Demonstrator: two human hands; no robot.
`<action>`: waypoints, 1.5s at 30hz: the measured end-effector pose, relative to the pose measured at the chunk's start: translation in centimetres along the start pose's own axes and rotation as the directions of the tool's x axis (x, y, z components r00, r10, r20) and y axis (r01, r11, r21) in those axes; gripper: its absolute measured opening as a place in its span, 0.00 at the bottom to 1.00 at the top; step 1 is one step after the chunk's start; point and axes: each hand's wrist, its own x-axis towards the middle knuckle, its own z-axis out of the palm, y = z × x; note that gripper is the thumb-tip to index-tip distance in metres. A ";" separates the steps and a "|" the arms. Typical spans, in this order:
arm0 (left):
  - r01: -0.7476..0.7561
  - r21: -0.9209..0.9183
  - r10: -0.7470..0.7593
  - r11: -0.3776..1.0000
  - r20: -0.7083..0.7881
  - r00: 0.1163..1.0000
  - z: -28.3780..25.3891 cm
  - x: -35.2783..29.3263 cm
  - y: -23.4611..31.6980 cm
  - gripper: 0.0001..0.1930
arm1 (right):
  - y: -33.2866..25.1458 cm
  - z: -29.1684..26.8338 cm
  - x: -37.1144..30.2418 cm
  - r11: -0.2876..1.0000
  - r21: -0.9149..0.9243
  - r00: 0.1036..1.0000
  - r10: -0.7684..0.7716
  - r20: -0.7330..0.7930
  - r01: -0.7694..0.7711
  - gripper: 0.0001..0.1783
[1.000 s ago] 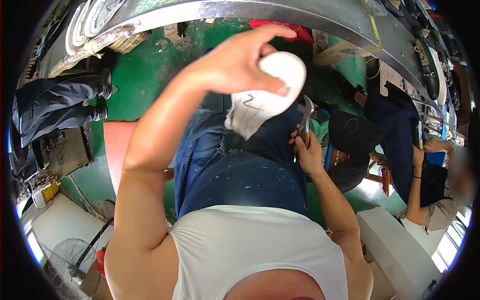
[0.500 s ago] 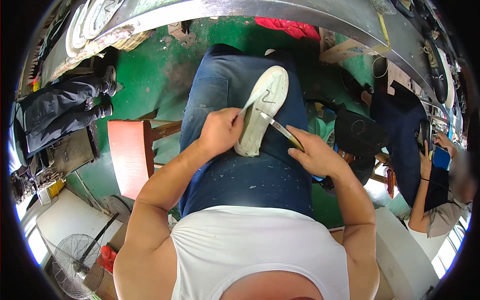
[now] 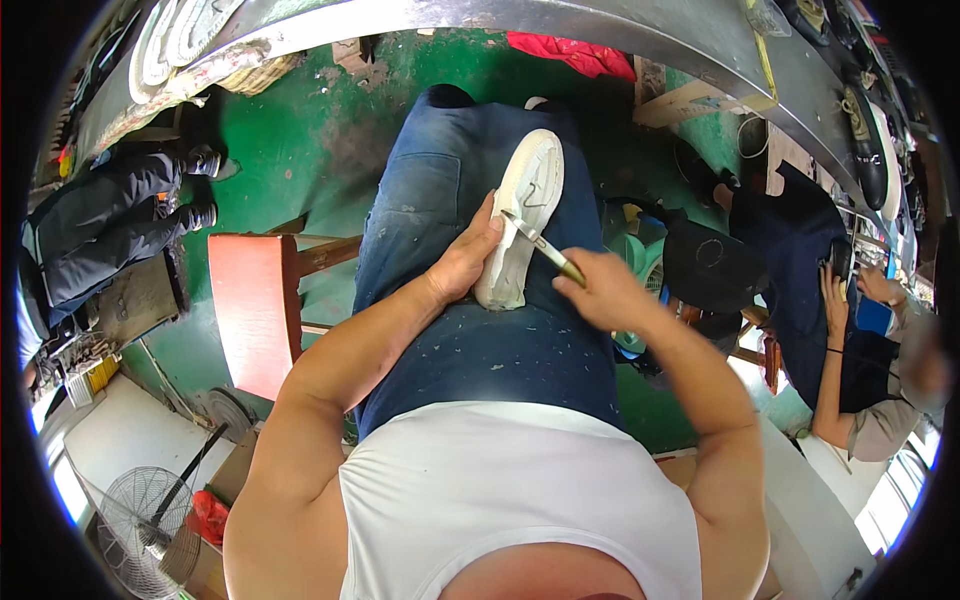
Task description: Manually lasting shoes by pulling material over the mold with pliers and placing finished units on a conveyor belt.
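Note:
A cream-white shoe (image 3: 539,190) lies across my thighs, toe pointing away from me, with a dark squiggle on its pale upward-facing surface. My left hand (image 3: 466,262) grips it from the left, thumb pressed along the rim and the other fingers mostly hidden. In my right hand (image 3: 602,290) is a slim metal tool with an olive handle (image 3: 571,270). Its bright shaft slants up to the left and its dark tip meets the shoe's left rim, close to my left thumb. The exact kind of tool is hard to make out.
Ahead curves a metal workbench edge (image 3: 480,14), shoes on it at both ends. A red-padded seat (image 3: 254,310) stands at left, teal baskets (image 3: 645,262) at right. A co-worker (image 3: 880,390) sits on the right; another person's legs (image 3: 110,210) show left. A fan (image 3: 150,530) stands lower left.
My left hand has shifted from pinching a raised edge to gripping the shoe's side. The tool's tip has moved slightly left to the rim. The shoe stands more upright in view.

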 end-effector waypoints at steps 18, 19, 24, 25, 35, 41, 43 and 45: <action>-0.020 0.505 0.178 0.863 -0.266 0.947 1.4 1.0 0.3 0.35 | 0.8 -1.2 2.7 0.880 0.459 0.993 0.098 0.070 -0.119 0.15; -0.034 0.549 0.208 0.835 -0.258 0.943 1.3 1.2 0.3 0.35 | 1.2 0.1 2.8 0.891 0.447 0.996 0.090 0.007 -0.084 0.15; -0.063 0.602 0.241 0.796 -0.219 0.945 1.8 0.5 0.9 0.35 | 1.7 4.1 2.4 0.965 0.207 0.917 -0.069 -0.394 0.161 0.15; -0.054 0.633 0.243 0.773 -0.216 0.946 1.7 0.6 0.9 0.35 | 0.6 1.9 1.9 0.907 0.420 0.983 0.064 -0.171 0.014 0.15; -0.177 0.918 0.399 0.356 0.021 0.917 1.9 1.6 3.2 0.32 | 2.3 1.8 2.4 0.510 0.839 0.982 0.111 0.154 -0.190 0.14; -0.078 0.934 0.356 0.348 -0.055 0.933 2.4 1.4 3.9 0.29 | 2.6 -2.5 0.6 0.511 0.821 0.967 0.153 0.205 -0.255 0.18; -0.089 0.947 0.328 0.310 -0.018 0.945 2.3 1.4 4.0 0.29 | 0.9 -3.7 1.1 0.819 0.551 0.981 0.194 -0.002 -0.161 0.22; -0.062 0.968 0.268 0.242 -0.005 0.963 3.0 1.4 4.3 0.29 | 0.7 -3.4 2.9 0.919 0.392 0.987 0.101 -0.123 -0.045 0.24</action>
